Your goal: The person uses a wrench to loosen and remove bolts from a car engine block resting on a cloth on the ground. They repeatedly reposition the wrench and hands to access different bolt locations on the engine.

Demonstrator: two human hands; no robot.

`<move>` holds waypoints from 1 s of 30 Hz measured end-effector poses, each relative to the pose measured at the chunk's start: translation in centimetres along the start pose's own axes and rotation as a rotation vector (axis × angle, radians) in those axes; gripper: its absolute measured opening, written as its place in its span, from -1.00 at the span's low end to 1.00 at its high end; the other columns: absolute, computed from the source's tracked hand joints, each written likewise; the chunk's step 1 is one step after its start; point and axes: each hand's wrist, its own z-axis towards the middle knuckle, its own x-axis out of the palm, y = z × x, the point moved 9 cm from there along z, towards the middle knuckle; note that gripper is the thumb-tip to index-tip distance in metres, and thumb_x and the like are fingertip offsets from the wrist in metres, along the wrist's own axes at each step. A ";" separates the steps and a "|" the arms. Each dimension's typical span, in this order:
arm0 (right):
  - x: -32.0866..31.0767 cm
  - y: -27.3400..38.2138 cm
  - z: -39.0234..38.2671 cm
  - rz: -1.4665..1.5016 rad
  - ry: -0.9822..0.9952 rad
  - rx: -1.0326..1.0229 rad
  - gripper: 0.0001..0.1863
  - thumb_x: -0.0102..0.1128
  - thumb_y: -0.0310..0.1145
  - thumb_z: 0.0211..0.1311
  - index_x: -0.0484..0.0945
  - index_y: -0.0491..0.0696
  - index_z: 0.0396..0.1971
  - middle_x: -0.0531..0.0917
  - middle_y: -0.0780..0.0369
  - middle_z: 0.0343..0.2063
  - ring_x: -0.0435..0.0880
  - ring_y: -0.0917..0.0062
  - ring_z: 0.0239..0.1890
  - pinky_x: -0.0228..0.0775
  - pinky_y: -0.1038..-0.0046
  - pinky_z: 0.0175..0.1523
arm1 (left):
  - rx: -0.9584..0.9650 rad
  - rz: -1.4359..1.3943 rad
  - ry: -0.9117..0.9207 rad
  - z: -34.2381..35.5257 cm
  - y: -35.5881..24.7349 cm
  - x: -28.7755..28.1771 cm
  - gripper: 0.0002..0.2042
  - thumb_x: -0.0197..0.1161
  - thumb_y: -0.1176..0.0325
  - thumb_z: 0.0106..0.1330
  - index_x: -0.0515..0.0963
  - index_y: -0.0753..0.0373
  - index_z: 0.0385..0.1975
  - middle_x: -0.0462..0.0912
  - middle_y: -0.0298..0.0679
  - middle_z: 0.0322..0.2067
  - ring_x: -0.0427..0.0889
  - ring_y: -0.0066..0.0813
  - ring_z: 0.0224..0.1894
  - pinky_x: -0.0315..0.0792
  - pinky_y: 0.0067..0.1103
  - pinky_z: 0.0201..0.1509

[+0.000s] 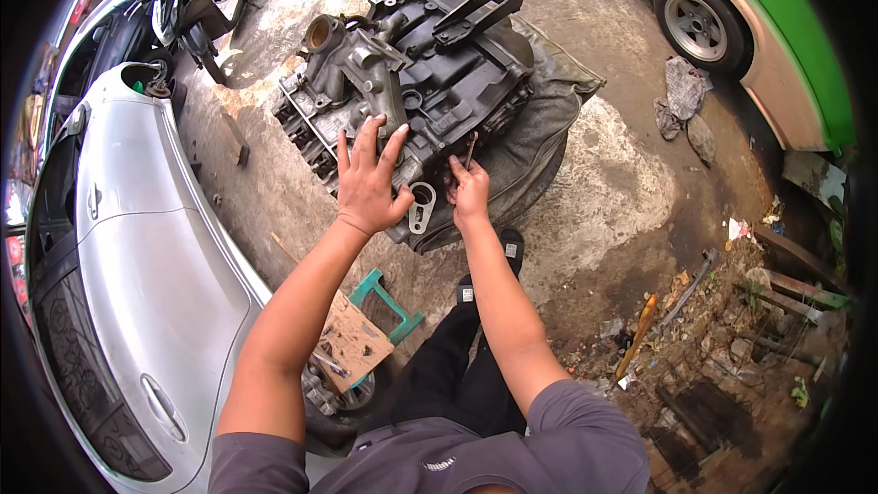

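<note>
A dark metal engine (448,96) lies on a black padded cover on the ground in front of me. My left hand (368,187) rests on its near side with fingers spread, the fingertips against a grey cast pipe housing (370,73). To the right of it, my right hand (470,192) pinches a slim metal tool (472,150) whose tip points up at the engine's near edge. The exact kind of tool is too small to tell. Between my hands, a pale metal bracket with a round hole (421,208) shows at the engine's near end.
The black cover (549,128) spreads out to the right. A silver car (165,247) stands close on my left. By my legs is a green stool (384,306) next to a wooden board (352,338) with small parts. A green and beige vehicle's wheel (700,26) stands far right; rubble (713,357) lies near right.
</note>
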 end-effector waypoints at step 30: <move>-4.5 6.9 -1.4 -0.966 0.140 -0.440 -0.68 0.16 -0.29 0.39 0.59 -0.16 0.01 0.70 0.08 -0.22 0.69 0.37 -0.20 0.47 0.41 -0.06 | 0.006 -0.011 -0.017 0.0 0.0 -0.2 -0.17 0.18 0.18 -0.11 0.27 0.02 0.37 0.21 0.00 0.33 0.21 -0.02 0.40 -0.22 0.04 0.50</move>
